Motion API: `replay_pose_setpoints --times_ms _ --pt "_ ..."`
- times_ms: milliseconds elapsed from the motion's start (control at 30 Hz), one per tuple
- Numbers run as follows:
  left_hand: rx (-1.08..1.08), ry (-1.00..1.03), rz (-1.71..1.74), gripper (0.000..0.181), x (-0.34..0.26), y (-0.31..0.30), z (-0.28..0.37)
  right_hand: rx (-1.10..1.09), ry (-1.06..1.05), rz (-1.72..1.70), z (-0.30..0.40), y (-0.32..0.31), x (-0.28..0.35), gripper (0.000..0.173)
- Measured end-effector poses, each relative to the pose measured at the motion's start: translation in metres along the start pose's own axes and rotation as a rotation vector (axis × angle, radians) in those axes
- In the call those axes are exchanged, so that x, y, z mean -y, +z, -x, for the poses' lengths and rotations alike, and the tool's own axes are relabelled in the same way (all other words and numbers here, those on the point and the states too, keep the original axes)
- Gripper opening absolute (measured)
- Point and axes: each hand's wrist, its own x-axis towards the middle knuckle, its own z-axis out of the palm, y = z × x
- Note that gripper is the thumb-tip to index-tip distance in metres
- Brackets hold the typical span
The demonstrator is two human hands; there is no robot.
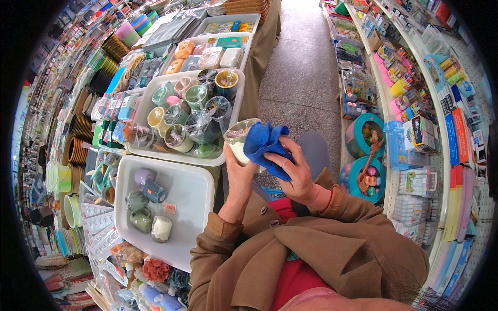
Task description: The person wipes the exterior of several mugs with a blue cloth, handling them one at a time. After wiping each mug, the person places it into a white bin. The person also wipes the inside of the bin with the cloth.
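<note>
A pale cup in clear wrap [238,149] is in my left hand [240,175], its mouth tilted up. My right hand [293,167] grips a blue cloth [262,144], which lies against the cup's right side and hides part of it. Left of my hands, a white plastic tray [190,151] holds many wrapped cups and mugs. Nearer me, a second white tray [194,202] holds several mugs: a purple one [144,177], a dark blue one [154,191], green ones [141,219] and a cream one [161,228].
Farther along the table stands a tray of soap boxes [210,57]. An aisle floor [295,74] runs ahead. On the right, shelves [439,116] carry packaged goods, with teal-rimmed tubs [363,136] beside them. Fabric flowers [155,271] lie below the nearer tray.
</note>
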Motion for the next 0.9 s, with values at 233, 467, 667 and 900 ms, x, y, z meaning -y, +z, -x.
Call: replay_pose_setpoints --times_ms 233,467,667,900 --pt "0.170 -0.041 0.190 0.079 -0.013 -0.002 0.008 -0.046 0.096 -0.146 -0.002 -0.012 -0.010 0.043" --pt "0.375 -0.275 0.546 0.082 -0.007 -0.030 0.006 -0.001 0.493 -0.614 -0.005 -0.030 -0.018 0.029" --pt "0.435 -0.338 0.631 0.089 -0.003 -0.026 0.013 0.050 0.488 -0.533 -0.001 -0.017 -0.020 0.031" --pt "0.328 -0.291 0.613 0.080 -0.005 -0.016 0.011 -0.095 0.210 -0.072 -0.014 -0.024 -0.023 0.031"
